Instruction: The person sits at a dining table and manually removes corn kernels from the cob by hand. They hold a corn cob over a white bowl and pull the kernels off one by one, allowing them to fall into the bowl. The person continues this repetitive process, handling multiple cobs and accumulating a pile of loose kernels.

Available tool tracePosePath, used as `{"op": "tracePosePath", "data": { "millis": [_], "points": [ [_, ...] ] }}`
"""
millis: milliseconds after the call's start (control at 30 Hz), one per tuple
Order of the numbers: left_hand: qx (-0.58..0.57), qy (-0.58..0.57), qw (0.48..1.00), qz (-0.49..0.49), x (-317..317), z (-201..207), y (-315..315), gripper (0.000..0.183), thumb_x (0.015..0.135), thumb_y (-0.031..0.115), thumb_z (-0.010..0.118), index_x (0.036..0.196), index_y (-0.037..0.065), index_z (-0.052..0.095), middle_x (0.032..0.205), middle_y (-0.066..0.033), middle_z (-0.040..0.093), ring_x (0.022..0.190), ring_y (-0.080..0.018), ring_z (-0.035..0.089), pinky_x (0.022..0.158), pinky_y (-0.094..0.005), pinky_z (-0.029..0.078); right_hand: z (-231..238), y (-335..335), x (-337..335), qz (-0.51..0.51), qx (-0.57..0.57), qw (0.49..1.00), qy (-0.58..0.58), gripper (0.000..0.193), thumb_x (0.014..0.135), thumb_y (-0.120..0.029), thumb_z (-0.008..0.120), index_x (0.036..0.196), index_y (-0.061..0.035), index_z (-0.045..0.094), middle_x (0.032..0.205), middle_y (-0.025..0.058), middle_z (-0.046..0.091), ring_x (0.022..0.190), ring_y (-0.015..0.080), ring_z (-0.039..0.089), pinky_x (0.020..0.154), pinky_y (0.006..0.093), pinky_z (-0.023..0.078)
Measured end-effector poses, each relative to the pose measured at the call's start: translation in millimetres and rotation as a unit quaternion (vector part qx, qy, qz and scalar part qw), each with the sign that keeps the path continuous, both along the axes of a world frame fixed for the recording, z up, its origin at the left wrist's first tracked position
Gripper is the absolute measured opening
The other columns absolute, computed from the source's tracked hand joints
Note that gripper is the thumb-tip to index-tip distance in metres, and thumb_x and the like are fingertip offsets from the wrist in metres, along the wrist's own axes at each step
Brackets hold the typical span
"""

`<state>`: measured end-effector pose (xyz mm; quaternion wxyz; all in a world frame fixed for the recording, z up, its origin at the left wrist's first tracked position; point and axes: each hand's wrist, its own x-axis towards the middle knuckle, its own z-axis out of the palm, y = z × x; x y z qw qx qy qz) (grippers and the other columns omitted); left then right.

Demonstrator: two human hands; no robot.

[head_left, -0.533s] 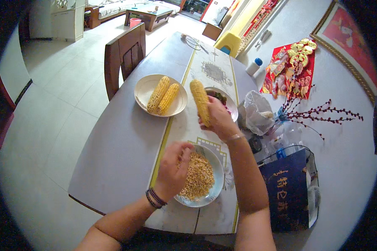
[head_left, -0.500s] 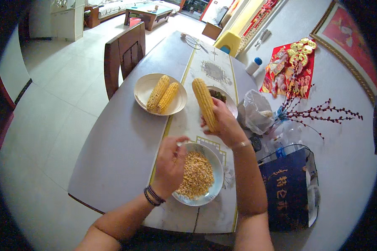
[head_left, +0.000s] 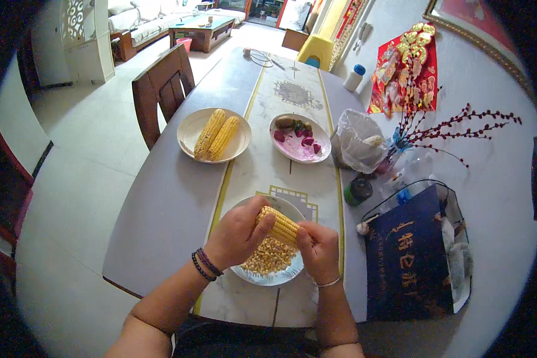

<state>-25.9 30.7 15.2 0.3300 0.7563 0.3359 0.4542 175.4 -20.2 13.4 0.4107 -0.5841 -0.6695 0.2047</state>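
Between my two hands I hold an ear of corn (head_left: pixel 278 227) tilted over a pale bowl. My left hand (head_left: pixel 238 232) is closed round its left end, the thumb lying along the kernel rows. Its right end is gripped by my right hand (head_left: pixel 320 249), thumb on top. Below, loose corn kernels (head_left: pixel 270 258) are heaped in the light blue bowl (head_left: pixel 258 278), partly hidden by my hands and the ear. Farther off to the left, two ears of corn (head_left: pixel 216 138) lie side by side in a cream bowl (head_left: pixel 188 127).
A white plate (head_left: pixel 307 156) with dark red pieces stands beyond my right hand. Along the right side are a plastic bag (head_left: pixel 359 143), a dark jar (head_left: pixel 358 191), red-budded twigs (head_left: pixel 459 125) and a dark blue paper bag (head_left: pixel 406 256). A wooden chair (head_left: pixel 161 89) stands at the table's left.
My right hand has brought the ear of corn down and nearer, from beside the white plate to above the kernel bowl. My left hand now grips it too. The view has shifted slightly.
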Motion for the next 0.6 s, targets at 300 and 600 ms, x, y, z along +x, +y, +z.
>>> {"op": "tracePosePath", "data": {
  "millis": [300, 600],
  "points": [
    [0.037, -0.035, 0.997, 0.056, 27, -25, 14, 0.035, 0.102, 0.025, 0.032, 0.088, 0.0, 0.053, 0.066, -0.02, 0.049, 0.063, -0.0374, 0.055, 0.062, -0.0436, 0.043, -12, -2, 14, -0.024, 0.093, 0.993, -0.074, 0.038, 0.09, -0.043, 0.064, 0.092, -0.006, 0.073, 0.071, 0.0138, 0.067, 0.062, 0.0314, 0.066, 0.056, 0.0392, 0.051],
    [-0.378, -0.178, 0.909, 0.01, 37, -32, 29, 0.04, 0.103, 0.033, 0.033, 0.084, 0.005, 0.055, 0.069, -0.0052, 0.055, 0.064, -0.0173, 0.056, 0.059, -0.0317, 0.045, -24, 6, 22, -0.039, 0.145, 0.981, -0.123, 0.036, 0.088, -0.046, 0.066, 0.091, -0.0103, 0.073, 0.068, 0.0107, 0.066, 0.056, 0.0285, 0.064, 0.051, 0.0391, 0.05]
  ]
}}
